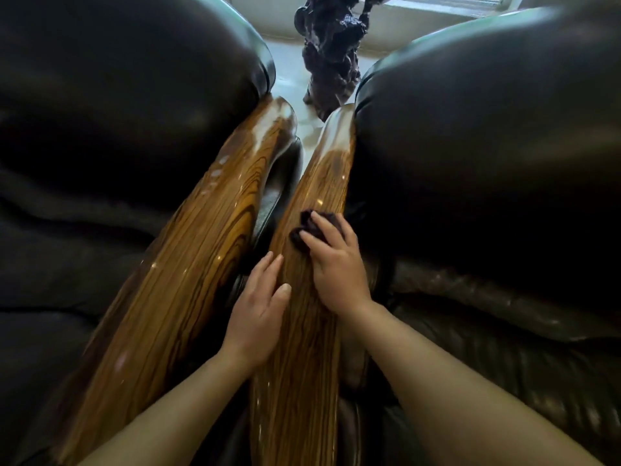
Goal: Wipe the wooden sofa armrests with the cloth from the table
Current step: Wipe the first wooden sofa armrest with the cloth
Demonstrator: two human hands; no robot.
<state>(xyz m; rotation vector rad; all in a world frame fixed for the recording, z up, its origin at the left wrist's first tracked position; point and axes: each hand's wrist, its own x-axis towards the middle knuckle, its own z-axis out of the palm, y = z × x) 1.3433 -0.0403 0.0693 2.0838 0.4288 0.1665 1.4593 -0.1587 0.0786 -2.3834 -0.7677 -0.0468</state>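
Note:
Two glossy wooden armrests run side by side away from me: the left armrest [188, 250] and the right armrest [322, 183]. My right hand [336, 267] presses a small dark cloth [304, 230] flat onto the right armrest, about halfway along it. Most of the cloth is hidden under my fingers. My left hand [258, 311] rests on the near left edge of the same armrest, fingers spread and holding nothing.
Dark leather sofa cushions flank the armrests, one on the left [127, 95] and one on the right [487, 146]. A narrow gap separates the two armrests. A dark gnarled wood sculpture [331, 52] stands on the pale floor beyond the armrest ends.

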